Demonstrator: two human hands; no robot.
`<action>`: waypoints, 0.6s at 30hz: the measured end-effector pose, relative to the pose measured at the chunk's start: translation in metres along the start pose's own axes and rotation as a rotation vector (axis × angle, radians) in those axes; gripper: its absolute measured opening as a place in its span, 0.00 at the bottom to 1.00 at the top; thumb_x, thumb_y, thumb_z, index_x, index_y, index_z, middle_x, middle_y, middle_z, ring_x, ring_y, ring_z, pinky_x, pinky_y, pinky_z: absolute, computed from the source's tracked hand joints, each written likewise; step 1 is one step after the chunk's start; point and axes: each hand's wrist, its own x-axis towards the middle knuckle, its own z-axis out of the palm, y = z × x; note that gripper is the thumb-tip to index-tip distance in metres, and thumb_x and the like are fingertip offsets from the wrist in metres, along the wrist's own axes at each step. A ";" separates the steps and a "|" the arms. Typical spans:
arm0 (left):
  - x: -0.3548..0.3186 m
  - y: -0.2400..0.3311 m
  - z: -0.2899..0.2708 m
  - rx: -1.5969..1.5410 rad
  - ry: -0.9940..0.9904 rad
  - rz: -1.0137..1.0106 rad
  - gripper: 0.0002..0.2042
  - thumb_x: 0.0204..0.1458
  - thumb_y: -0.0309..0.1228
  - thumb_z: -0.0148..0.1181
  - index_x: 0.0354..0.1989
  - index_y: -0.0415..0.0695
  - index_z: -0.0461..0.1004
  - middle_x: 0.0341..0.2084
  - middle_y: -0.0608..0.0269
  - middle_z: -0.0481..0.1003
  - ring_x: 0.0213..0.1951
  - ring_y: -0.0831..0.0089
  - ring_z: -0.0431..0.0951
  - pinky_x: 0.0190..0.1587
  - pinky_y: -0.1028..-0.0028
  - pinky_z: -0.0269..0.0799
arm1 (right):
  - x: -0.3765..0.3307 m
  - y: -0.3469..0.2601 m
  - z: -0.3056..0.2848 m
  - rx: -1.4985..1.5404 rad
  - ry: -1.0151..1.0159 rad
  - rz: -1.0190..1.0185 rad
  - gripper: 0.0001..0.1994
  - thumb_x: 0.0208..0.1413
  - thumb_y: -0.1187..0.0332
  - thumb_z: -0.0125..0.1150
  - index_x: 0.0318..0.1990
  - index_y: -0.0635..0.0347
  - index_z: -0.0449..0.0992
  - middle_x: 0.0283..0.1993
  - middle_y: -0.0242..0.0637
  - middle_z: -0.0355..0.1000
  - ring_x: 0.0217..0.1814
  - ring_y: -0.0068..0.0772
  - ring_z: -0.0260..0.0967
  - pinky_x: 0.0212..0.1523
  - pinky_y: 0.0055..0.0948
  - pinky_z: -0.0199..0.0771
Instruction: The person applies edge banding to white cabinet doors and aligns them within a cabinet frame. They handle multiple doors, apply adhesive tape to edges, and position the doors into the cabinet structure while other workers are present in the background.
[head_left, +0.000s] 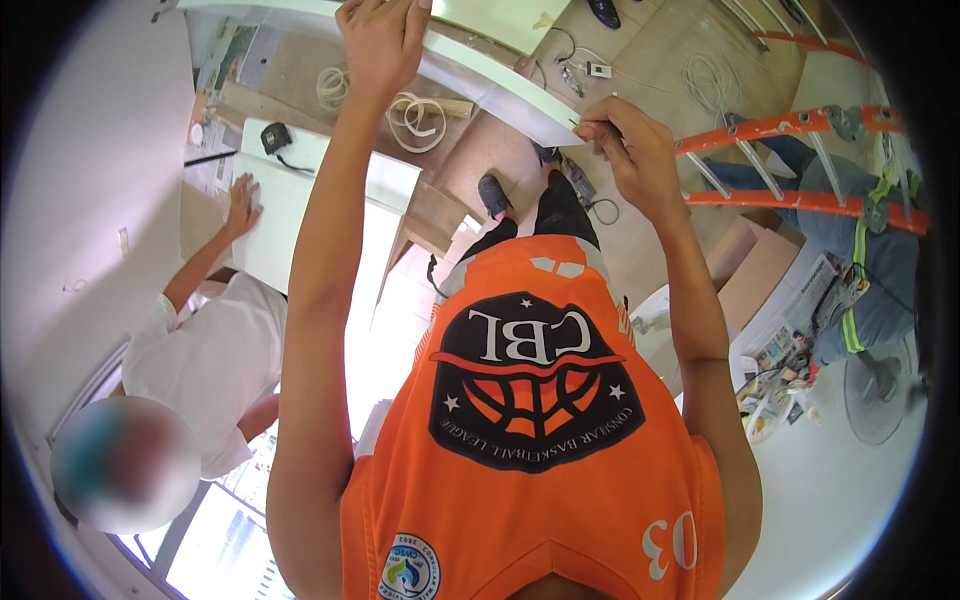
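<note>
A long white panel (490,85) runs across the top of the view, from the far left to beside my right hand. My left hand (385,45) is at its upper stretch, fingers curled over the panel's edge; the fingertips are partly cut off by the frame. My right hand (630,150) is by the panel's right end, its thumb and fingers pinched together on a thin dark sliver, too small to name, that points toward the panel. Whether this hand also touches the panel, I cannot tell.
At left, a co-worker in a white shirt (220,345) rests a hand on a white board (285,215) bearing a black tape measure (275,138). Coiled pale strips (418,122) lie beyond. An orange ladder (790,125) stands right, beside another person, a cardboard box (765,270) and a fan (875,385).
</note>
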 end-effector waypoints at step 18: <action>-0.056 0.131 -0.002 -0.537 -0.052 0.290 0.09 0.47 0.33 0.71 0.38 0.54 0.85 0.37 0.77 0.83 0.43 0.76 0.78 0.70 0.56 0.45 | -0.036 0.036 0.049 0.038 0.203 -0.096 0.21 0.52 0.79 0.65 0.55 0.69 0.73 0.53 0.44 0.71 0.53 0.37 0.69 0.50 0.32 0.74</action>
